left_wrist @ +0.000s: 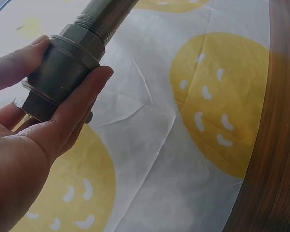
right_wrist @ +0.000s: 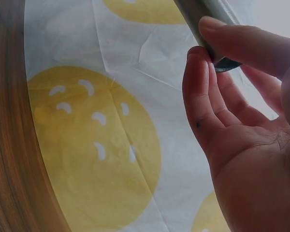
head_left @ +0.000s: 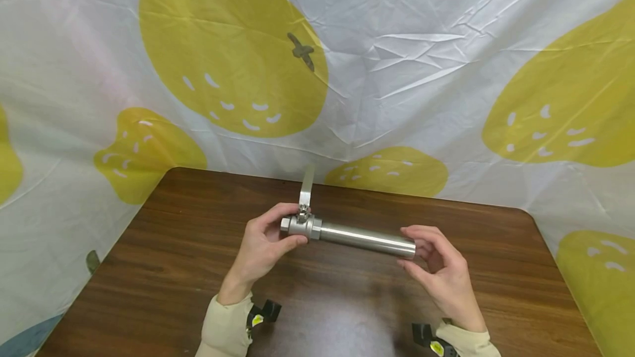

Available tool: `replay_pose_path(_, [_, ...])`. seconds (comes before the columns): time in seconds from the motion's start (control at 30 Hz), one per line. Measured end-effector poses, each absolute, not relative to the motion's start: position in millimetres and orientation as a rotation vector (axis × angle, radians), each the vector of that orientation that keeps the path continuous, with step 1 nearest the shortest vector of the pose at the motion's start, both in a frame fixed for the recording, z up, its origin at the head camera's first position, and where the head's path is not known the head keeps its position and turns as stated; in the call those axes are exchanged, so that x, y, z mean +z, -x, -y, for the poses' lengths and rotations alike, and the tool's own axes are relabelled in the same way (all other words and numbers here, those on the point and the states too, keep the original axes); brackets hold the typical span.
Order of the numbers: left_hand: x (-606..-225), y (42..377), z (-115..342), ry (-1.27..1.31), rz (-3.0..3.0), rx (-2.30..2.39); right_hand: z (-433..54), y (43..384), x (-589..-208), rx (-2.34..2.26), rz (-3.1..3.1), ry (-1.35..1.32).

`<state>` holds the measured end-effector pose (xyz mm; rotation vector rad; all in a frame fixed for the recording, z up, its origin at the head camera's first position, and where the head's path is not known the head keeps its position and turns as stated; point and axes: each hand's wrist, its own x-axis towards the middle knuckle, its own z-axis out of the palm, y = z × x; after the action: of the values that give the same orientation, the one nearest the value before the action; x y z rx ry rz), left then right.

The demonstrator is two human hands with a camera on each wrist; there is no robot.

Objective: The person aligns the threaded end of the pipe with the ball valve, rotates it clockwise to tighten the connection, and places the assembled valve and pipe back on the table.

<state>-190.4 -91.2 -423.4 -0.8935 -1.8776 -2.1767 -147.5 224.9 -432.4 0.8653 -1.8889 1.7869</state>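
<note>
A steel ball valve (head_left: 299, 226) with a flat lever handle (head_left: 306, 189) is joined to a shiny metal pipe (head_left: 367, 239). My left hand (head_left: 263, 244) grips the valve body between thumb and fingers. At the pipe's other end, my right hand (head_left: 444, 269) pinches the tip between thumb and fingertips. Threads show on the pipe (left_wrist: 106, 19) where it enters the valve (left_wrist: 63, 72) in the left wrist view. The right wrist view has the pipe's end (right_wrist: 222, 60) between thumb and fingers. The assembly is held above the table, roughly level, with the lever pointing away from me.
Below the hands lies a brown wood-grain table (head_left: 173, 291). A white cloth (head_left: 397, 70) with yellow fruit prints hangs behind and beside it. Each wrist wears a black strap-mounted device, such as the left wrist device (head_left: 263, 312).
</note>
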Motion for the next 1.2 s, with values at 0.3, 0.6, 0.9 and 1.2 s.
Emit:
replay_pose_path(0.3, [-423.9, 188.8, 92.8, 0.874, 1.898, -2.206, -224.1, 146.1, -431.6, 1.799, 1.881, -0.856])
replay_pose_path(0.6, [-423.4, 187.0, 93.1, 0.832, 1.910, -2.270, -224.5, 145.5, -432.0, 1.788, 1.890, -0.867])
replay_pose_path(0.9, [-423.0, 188.6, 92.5, 0.829, 1.904, -2.237, -226.0, 147.5, -433.5, 1.762, 1.878, -0.893])
replay_pose_path(1.2, [-421.9, 188.5, 92.6, 0.825, 1.910, -2.236, -226.5, 147.1, -434.3, 1.740, 1.899, -0.864])
